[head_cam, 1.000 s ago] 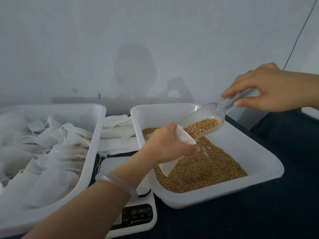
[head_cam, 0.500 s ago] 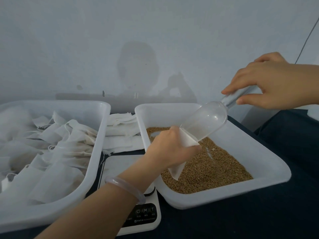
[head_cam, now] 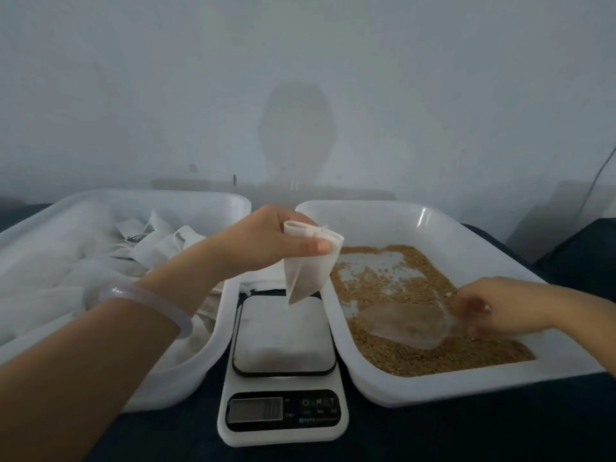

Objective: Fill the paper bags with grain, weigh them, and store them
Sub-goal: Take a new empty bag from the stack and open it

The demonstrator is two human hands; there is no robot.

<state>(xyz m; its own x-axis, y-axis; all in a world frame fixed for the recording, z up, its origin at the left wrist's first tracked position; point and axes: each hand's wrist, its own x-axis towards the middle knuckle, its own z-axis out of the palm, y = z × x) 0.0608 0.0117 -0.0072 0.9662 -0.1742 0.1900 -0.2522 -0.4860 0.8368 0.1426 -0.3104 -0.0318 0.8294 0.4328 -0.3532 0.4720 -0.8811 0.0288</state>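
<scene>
The left hand (head_cam: 266, 241) pinches the paper bag (head_cam: 310, 271) by its top, hanging it above the digital scale (head_cam: 283, 331) at the bench's near edge. The right hand (head_cam: 493, 308), blurred, curls round the handle of the clear scoop (head_cam: 403, 323), which lies on the grain (head_cam: 400, 358) in the right-side tub (head_cam: 433, 385)

The digits on the scale display (head_cam: 256, 409) are too blurred to read, and the button labels beside it are too small. The right hand (head_cam: 493, 306) is blurred and covers the handle of the clear scoop (head_cam: 400, 323), so its grip cannot be told. The left hand (head_cam: 266, 241) hides part of the top of the paper bag (head_cam: 308, 271), and the left tray (head_cam: 26, 225) runs off the picture's edge.
</scene>
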